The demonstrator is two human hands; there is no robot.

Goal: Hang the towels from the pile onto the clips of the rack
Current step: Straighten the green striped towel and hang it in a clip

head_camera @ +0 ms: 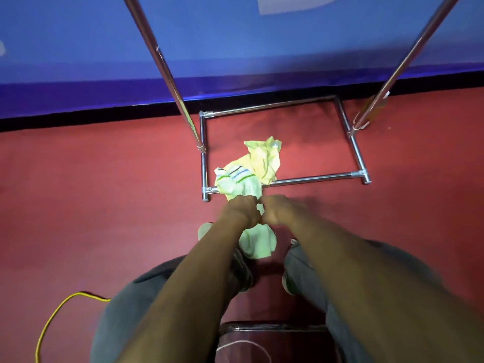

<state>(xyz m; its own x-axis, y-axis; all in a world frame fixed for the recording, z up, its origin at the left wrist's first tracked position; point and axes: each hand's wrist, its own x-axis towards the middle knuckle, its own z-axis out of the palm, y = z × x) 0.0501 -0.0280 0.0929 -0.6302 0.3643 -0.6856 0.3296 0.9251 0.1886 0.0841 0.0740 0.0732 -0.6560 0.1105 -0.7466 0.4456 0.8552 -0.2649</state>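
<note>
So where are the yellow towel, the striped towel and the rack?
yellow towel point(264, 158): head view, middle of the crumpled cloth
striped towel point(235, 179): head view, on its striped end
rack point(314, 178): head view, front bar of its base

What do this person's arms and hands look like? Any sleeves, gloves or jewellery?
The left forearm and right forearm are bare, no sleeve in view. The left hand and the right hand wear no gloves; no watch or bracelet shows at either wrist. The right hand is blurred, so rings cannot be judged.
</note>
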